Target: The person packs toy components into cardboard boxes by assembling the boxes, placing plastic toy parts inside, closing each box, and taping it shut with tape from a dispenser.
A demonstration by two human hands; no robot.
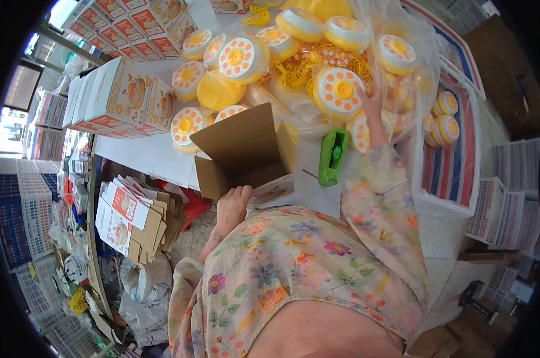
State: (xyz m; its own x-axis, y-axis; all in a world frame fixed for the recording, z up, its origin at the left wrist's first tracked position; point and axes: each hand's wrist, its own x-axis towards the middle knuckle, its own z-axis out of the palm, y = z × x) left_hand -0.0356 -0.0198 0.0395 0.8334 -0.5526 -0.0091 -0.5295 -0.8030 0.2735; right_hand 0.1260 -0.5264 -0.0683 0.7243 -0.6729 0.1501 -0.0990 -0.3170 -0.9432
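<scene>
The near edge of the open cardboard box is gripped by the left hand, its fingers curled over the rim; the box is set just beyond that hand, on the white table. The side of a round yellow-and-white tub is met by the right hand; whether the fingers are closed on it cannot be told. The tub is placed just left of this hand, with more tubs heaped beyond and to the left. Between box and right forearm, a green tape dispenser is seen, touched by neither hand.
</scene>
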